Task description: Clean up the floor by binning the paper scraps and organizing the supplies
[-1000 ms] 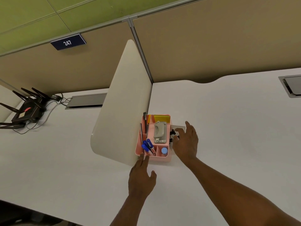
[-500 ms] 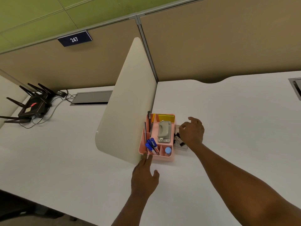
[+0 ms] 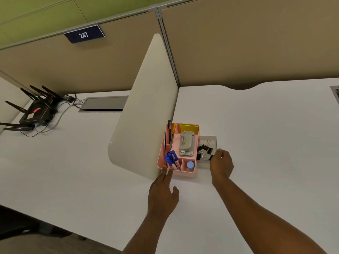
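router (image 3: 35,113) far left (antennas up) | divider (image 3: 146,107) | sign "247" (image 3: 84,35)

Open-plan office, tan fabric partition walls (image 3: 247,44) with metal trim, number plate (image 3: 84,34) reading 247, white counter (image 3: 266,134) split by a cream divider panel (image 3: 146,110), cable hatch (image 3: 103,104), black router (image 3: 35,113) with antennas, pink stationery organiser (image 3: 185,172).

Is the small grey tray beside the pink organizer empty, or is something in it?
Not empty. The grey tray holds several black binder clips, piled toward its near end; its far end shows bare floor.
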Demonstrator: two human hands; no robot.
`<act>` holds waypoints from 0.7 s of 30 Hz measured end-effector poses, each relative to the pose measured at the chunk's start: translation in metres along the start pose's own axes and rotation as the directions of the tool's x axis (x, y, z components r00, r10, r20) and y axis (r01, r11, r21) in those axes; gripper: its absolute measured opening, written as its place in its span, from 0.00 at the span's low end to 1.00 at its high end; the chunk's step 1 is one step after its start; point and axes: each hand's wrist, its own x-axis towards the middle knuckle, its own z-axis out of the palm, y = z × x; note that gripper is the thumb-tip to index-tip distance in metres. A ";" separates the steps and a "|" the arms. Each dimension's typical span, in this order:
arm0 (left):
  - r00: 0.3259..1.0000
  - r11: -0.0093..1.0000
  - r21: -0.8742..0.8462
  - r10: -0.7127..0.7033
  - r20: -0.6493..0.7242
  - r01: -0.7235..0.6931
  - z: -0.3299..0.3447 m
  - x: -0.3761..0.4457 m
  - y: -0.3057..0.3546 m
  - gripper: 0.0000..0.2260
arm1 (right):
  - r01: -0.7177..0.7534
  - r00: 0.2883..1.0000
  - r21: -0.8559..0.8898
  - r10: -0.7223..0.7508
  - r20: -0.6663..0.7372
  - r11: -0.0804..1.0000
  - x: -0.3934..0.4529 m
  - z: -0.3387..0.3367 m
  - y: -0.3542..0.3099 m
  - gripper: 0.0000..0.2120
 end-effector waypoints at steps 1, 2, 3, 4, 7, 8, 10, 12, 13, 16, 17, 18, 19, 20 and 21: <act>1.000 1.000 0.002 0.001 0.000 -0.001 0.000 0.000 0.000 0.30 | 0.004 1.000 -0.016 -0.004 0.022 1.000 -0.005 0.004 0.000 0.17; 1.000 1.000 0.001 0.001 -0.001 -0.001 0.000 0.000 0.000 0.30 | 0.019 0.998 -0.035 -0.017 0.053 0.999 -0.010 0.008 -0.001 0.18; 1.000 1.000 0.001 0.001 -0.003 -0.001 0.001 0.001 0.000 0.30 | 0.046 0.994 -0.054 -0.041 0.098 0.997 -0.014 0.011 -0.001 0.19; 1.000 1.000 0.005 -0.001 -0.006 0.001 0.002 0.001 0.000 0.30 | 0.085 0.985 -0.069 -0.073 0.157 0.994 -0.017 0.015 -0.001 0.18; 1.000 1.000 0.015 -0.006 -0.005 0.006 0.003 0.002 0.000 0.30 | 0.145 0.919 -0.057 -0.114 0.377 0.988 -0.029 0.022 -0.001 0.15; 1.000 1.000 0.020 -0.008 -0.002 0.008 0.004 0.002 -0.001 0.30 | 0.147 0.897 -0.050 -0.112 0.428 0.988 -0.032 0.022 -0.001 0.17; 1.000 0.999 0.029 -0.012 0.006 0.012 0.005 0.004 -0.002 0.31 | 0.138 0.873 -0.051 -0.097 0.478 0.989 -0.034 0.019 -0.002 0.21; 1.000 0.999 0.031 -0.012 0.010 0.012 0.005 0.004 -0.002 0.31 | 0.141 0.859 -0.064 -0.090 0.505 0.988 -0.034 0.012 -0.002 0.23; 1.000 1.000 0.029 -0.011 0.014 0.011 0.006 0.004 -0.003 0.31 | 0.153 0.854 -0.082 -0.090 0.513 0.985 -0.034 0.008 -0.001 0.23; 0.999 0.999 0.035 0.007 0.048 -0.008 0.005 0.002 -0.005 0.33 | 0.205 0.845 -0.155 -0.095 0.526 0.967 -0.038 -0.003 0.001 0.22; 0.998 0.999 0.045 0.020 0.064 -0.023 0.005 0.002 -0.006 0.35 | 0.215 0.843 -0.165 -0.098 0.528 0.963 -0.040 -0.005 0.005 0.22; 0.996 0.997 0.065 0.028 0.089 -0.034 0.004 0.001 -0.006 0.36 | 0.223 0.842 -0.173 -0.101 0.529 0.959 -0.043 -0.009 0.006 0.22; 0.993 0.996 0.077 0.030 0.110 -0.038 0.004 0.002 -0.007 0.36 | 0.222 0.839 -0.166 -0.101 0.535 0.961 -0.045 -0.013 0.009 0.22; 0.993 0.996 0.077 0.037 0.110 -0.045 0.001 0.000 -0.004 0.37 | 0.247 0.838 -0.186 -0.113 0.534 0.951 -0.048 -0.018 0.013 0.22; 0.993 0.995 0.086 0.036 0.115 -0.046 0.000 -0.002 -0.004 0.37 | 0.272 0.834 -0.205 -0.124 0.537 0.940 -0.051 -0.023 0.016 0.23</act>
